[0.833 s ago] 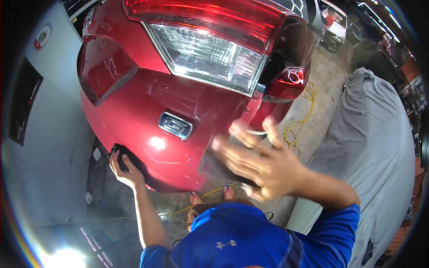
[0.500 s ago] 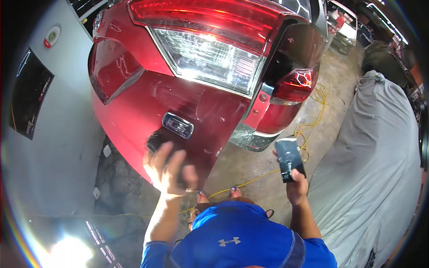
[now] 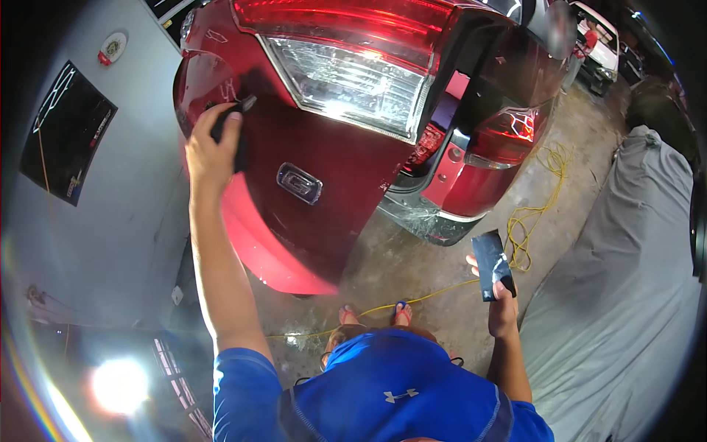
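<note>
My left hand point(image 3: 210, 151) reaches up to the left part of the red car panel point(image 3: 328, 166). Its fingers are wrapped round a dark handheld thing point(image 3: 239, 140) with a small grey tip; I cannot make out its kind. A chrome-rimmed emblem point(image 3: 300, 183) sits on the panel below and right of that hand. Lower right, away from the car, my right hand point(image 3: 504, 309) grips a flat, black rectangular thing point(image 3: 492, 264), glossy and phone-sized, with the thumb over its lower end. A clear and red tail light point(image 3: 350, 81) spans the panel's upper edge.
A grey cloth cover point(image 3: 615, 295) drapes a large shape at right. The yellow cord point(image 3: 521, 228) lies across the concrete floor near my sandalled feet point(image 3: 402, 313). At left stands a pale grey surface point(image 3: 140, 184) with a dark panel point(image 3: 70, 136). A bright lamp point(image 3: 120, 390) glares lower left.
My left hand has moved up and left, from below the emblem to the panel's left part, carrying the dark thing. My right hand still holds the black rectangular thing. The view has shifted slightly.
</note>
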Motion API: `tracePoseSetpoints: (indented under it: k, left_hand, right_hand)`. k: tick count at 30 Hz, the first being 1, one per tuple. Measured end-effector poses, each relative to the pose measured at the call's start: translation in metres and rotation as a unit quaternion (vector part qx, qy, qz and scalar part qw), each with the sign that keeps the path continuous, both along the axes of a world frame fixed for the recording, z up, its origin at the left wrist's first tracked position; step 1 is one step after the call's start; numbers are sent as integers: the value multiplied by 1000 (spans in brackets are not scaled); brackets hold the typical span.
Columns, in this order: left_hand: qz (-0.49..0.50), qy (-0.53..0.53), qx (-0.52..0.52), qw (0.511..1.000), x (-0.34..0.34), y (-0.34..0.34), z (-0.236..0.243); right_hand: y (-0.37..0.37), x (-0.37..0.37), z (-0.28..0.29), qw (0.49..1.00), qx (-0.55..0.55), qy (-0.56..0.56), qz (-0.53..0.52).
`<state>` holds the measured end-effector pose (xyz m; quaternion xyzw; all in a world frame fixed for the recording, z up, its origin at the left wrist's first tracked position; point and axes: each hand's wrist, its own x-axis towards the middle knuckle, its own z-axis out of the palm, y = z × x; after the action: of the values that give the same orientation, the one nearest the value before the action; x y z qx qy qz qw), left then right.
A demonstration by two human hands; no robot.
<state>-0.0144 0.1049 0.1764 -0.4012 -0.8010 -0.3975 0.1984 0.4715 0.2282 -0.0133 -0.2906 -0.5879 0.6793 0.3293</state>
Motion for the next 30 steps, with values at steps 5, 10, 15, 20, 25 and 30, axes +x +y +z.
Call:
tracePoseSetpoints:
  k: [5, 10, 15, 20, 25, 30]
  left_hand:
    - [36, 41, 90, 994, -26, -20, -41]
    - [-134, 123, 13, 983, 110, 32, -16]
    - [-160, 194, -31, 967, 209, 51, -24]
    - [-246, 195, 20, 949, 188, 17, -40]
    - [-72, 193, 123, 971, 101, -32, -96]
    - [224, -10, 114, 968, 6, -103, -199]
  right_hand:
    - [-4, 2, -15, 999, -40, 26, -12]
    - [10, -27, -17, 995, -68, 67, 15]
    - [24, -63, -12, 984, -59, 164, 25]
    - [37, -76, 22, 974, 123, 184, 43]
    - [56, -108, 146, 796, 603, 14, 43]
    - [50, -144, 208, 634, 755, -94, 136]
